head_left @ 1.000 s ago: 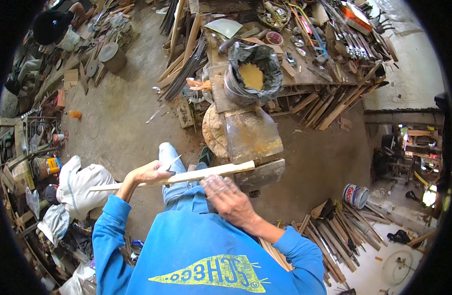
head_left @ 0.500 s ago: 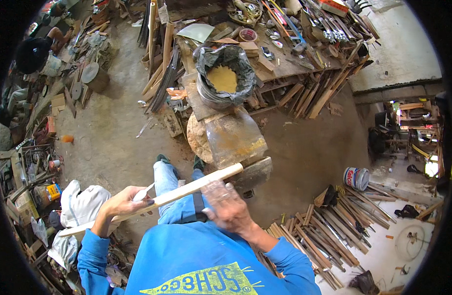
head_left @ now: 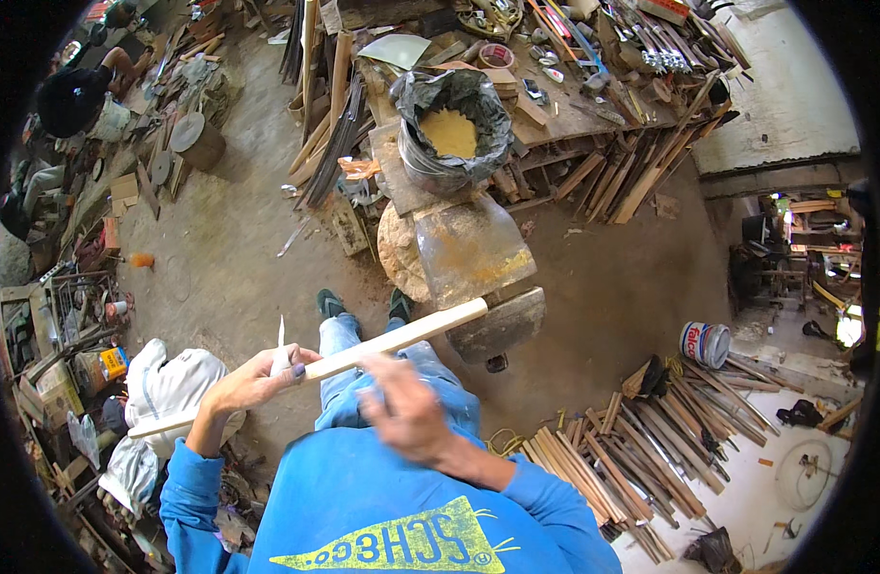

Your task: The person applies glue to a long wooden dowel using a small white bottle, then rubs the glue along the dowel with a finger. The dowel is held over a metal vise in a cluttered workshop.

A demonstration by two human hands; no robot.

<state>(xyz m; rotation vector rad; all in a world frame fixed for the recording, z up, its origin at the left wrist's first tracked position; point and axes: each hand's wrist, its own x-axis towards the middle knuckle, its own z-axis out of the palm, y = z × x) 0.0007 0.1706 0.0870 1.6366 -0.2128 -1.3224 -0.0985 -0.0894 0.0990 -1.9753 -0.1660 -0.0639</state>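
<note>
My left hand [head_left: 253,383] is closed around a long, pale wooden stick [head_left: 392,342], which slants across my lap from lower left to upper right. A thin white pointed piece [head_left: 281,346] stands up from the same hand; its kind is unclear. My right hand [head_left: 406,407] is blurred by motion beside the stick's near side, its fingers apart with nothing visible in them. Whether it touches the stick I cannot tell. Beyond the stick's far end are a worn sloping board [head_left: 473,244] and a dark block [head_left: 502,328].
A bucket lined with black plastic [head_left: 455,129] holds yellowish powder. Behind it stands a cluttered workbench [head_left: 574,124]. Many wood strips [head_left: 631,450] lie at the lower right near a white tub [head_left: 705,344]. A white sack [head_left: 177,378] is at my left. Another person [head_left: 71,100] is at the far left.
My right hand has moved left along the stick, away from its far end. The white piece in my left hand now points more upright. The view has shifted slightly.
</note>
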